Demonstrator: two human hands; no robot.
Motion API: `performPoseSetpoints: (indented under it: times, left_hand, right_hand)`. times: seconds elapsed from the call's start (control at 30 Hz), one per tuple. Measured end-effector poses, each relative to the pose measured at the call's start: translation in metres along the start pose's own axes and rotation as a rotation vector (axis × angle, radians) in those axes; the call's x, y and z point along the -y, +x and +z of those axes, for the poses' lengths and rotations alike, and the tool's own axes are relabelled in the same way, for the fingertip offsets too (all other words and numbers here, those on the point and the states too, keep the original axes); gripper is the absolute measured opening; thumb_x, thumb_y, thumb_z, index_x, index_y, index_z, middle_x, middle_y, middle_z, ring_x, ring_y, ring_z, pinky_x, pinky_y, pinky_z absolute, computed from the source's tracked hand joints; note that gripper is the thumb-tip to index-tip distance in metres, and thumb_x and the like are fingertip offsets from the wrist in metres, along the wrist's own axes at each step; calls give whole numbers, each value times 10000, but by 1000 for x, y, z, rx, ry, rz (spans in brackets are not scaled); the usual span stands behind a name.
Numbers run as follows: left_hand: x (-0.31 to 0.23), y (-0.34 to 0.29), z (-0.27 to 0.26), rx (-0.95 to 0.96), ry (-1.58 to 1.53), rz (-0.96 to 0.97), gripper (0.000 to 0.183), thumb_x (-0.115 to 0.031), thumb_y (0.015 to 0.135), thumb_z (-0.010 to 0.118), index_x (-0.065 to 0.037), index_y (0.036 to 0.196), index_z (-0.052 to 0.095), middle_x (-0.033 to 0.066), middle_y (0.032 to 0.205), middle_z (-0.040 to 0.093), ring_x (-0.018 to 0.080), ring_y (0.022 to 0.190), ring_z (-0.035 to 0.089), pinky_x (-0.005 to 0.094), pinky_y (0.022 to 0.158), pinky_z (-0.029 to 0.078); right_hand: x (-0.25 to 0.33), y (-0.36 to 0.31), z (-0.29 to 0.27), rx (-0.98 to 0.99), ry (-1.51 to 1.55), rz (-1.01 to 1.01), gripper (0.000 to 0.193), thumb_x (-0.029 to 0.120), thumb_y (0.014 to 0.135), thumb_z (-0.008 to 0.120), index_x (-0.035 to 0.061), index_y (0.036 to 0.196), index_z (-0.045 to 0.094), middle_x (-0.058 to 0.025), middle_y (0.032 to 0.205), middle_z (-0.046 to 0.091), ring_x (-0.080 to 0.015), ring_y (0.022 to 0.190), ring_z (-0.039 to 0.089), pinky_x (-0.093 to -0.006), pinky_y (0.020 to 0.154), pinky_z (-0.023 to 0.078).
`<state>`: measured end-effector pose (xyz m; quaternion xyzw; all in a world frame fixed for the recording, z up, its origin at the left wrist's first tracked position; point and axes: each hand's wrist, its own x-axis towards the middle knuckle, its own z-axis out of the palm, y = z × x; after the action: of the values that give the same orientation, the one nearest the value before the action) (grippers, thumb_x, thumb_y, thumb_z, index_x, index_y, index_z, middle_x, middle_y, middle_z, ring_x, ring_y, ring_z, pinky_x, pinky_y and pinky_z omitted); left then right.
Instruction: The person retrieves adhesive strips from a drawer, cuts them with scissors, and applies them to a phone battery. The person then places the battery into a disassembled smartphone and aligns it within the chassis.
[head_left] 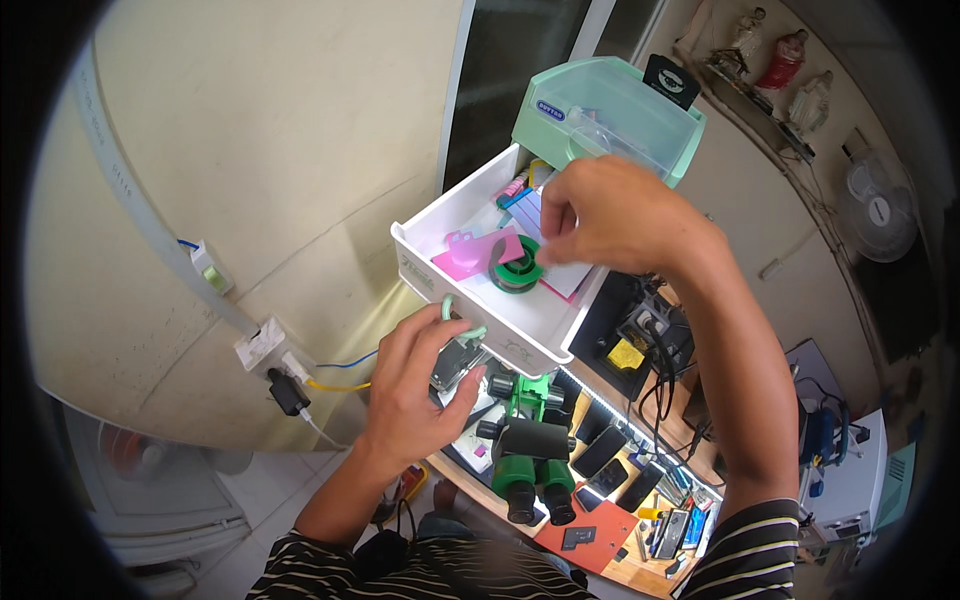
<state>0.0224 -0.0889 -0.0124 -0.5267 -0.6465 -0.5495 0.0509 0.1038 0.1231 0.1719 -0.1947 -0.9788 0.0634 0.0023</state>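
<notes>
A white drawer is pulled out of a small cabinet with a pale green top. My left hand has its fingers curled round the light green handle on the drawer's front. Over the drawer's right side hangs my right hand, fingers bent downward. Its blurred fingertips are beside the rim of a green spool; whether they grip it I cannot make out. Left of the spool lies a pink sheet. Behind are a blue-edged card and a pink tube-like item.
Below the drawer stands a green and black microscope on a wooden bench. Several phones, an orange mat and small tools lie to its right. Black cables hang near my right forearm. Plugs and an outlet are on the left wall.
</notes>
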Motion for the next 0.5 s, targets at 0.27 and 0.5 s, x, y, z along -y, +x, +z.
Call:
performPoseSetpoints:
  times: [0.27,0.5]
  left_hand:
    - [22,77,58,120,-190,26,594,-43,890,654,7,1428,408,301,1358,536,475,1228,535,510,1035,425]
    - [82,73,116,-90,-75,-84,365,19,911,587,-54,1266,543,168,1033,684,360,1018,694,445,865,542]
  right_hand:
    - [20,-37,-18,-477,423,12,255,211,891,769,-14,812,678,27,639,582,-22,594,475,-226,517,345]
    - [14,-84,14,-509,518,59,210,150,914,773,-2,810,671,56,657,584,5,597,473,-194,522,322]
